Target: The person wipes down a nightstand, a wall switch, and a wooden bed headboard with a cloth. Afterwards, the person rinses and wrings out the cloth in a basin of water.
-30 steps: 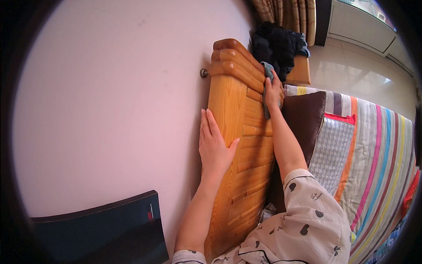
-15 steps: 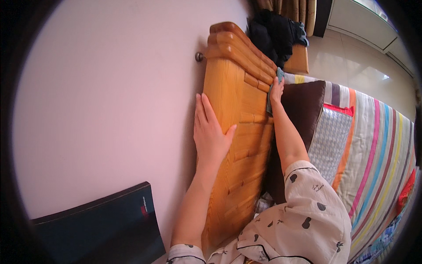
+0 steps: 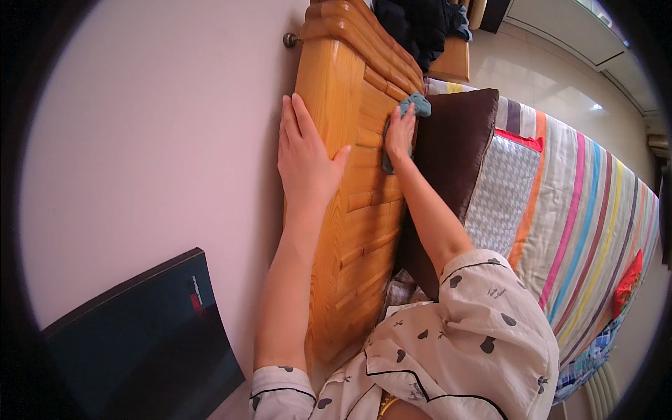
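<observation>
A honey-coloured wooden headboard [image 3: 371, 238] with carved panels and a rounded top moulding stands against the wall. My left hand [image 3: 308, 154] lies along its wall-side edge, fingers stretched out and thumb apart on the wood, with nothing held. On the panelled face, just below the moulding, my right hand [image 3: 400, 133] presses a grey-green cloth [image 3: 418, 105] to the wood. Part of the cloth bunches out past the fingertips, and a darker fold shows beside the palm; the rest is hidden under the hand.
Right of the headboard stands a dark brown cushion [image 3: 455, 147], beside a grey patterned pillow [image 3: 500, 189] on a striped bedsheet [image 3: 553, 231]. Dark clothes [image 3: 413, 28] lie on a wooden stand [image 3: 450, 61] beyond. A dark flat panel [image 3: 140, 336] leans at lower left.
My right hand and the cloth have moved left, from the headboard's right edge onto its panelled face. The left hand keeps its place on the edge. The whole view has shifted.
</observation>
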The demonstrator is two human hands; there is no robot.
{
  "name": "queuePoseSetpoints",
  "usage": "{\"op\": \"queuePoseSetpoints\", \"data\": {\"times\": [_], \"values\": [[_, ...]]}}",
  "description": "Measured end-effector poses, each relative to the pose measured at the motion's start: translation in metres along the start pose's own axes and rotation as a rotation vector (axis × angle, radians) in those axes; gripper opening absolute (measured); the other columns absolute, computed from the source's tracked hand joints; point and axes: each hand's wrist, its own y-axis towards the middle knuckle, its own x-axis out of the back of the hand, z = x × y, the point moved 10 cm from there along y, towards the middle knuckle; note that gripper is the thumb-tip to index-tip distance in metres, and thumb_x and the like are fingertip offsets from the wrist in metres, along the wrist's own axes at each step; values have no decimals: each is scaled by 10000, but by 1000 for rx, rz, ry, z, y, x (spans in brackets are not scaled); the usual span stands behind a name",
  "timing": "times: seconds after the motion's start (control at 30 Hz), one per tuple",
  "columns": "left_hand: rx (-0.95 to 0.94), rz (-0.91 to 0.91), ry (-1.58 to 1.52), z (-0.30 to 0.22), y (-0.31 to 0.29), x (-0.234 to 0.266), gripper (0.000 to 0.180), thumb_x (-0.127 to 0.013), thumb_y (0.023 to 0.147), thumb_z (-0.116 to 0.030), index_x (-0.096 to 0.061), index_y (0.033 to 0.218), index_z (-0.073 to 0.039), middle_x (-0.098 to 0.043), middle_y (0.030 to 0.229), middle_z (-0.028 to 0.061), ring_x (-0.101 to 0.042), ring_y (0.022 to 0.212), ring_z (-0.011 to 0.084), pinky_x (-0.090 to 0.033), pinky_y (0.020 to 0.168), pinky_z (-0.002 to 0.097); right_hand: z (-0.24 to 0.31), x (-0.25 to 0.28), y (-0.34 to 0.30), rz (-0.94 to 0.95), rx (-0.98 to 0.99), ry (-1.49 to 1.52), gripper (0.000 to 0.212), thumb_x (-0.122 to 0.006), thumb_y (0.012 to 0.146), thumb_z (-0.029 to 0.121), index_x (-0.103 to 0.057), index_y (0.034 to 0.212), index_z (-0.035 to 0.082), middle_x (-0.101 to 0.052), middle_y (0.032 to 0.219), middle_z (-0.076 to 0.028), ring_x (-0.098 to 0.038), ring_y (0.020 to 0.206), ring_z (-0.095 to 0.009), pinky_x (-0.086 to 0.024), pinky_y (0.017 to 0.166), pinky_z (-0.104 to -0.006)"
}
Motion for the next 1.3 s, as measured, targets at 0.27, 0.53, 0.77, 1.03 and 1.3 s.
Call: {"op": "queuePoseSetpoints", "data": {"times": [0.27,0.53,0.77,1.03,1.3], "values": [[-38,-46,7,0,-1,2,1018,-783,703,-296,-150,1447,-6,-273,1465,224,-336,1317,379,-361,1049,437,85,-9,-95,0,389,162,547,-303,997,406,-243,1457,116,-192,1482,-244,-173,1364,-416,-77,1121,-489],[-62,-96,-10,0,3,3,956,-721,756,-399,-188,1439,6,-274,1463,233,-324,1323,391,-337,1065,439,115,-8,-140,72,526,308,536,-379,983,328,-254,1444,85,-211,1461,-240,-198,1351,-405,-100,1121,-458],[-217,-157,58,-16,-1,10,852,-679,796,-277,-196,1463,-57,-258,1483,203,-267,1354,396,-273,1099,480,103,0,-114,45,613,236,494,-393,972,290,-300,1420,105,-286,1429,-224,-257,1319,-391,-146,1110,-463],[-188,-106,15,-8,5,2,802,-658,811,-255,-217,1462,-99,-269,1491,165,-301,1336,391,-292,1089,467,105,-7,-113,25,589,178,497,-393,968,257,-281,1431,115,-258,1449,-238,-224,1340,-406,-115,1118,-489],[-199,-132,28,-6,6,7,785,-660,811,-262,-238,1458,-118,-284,1483,169,-329,1328,356,-324,1071,432,93,-6,-160,106,576,220,556,-415,935,165,-237,1459,109,-185,1472,-273,-193,1356,-436,-141,1116,-475]]}}
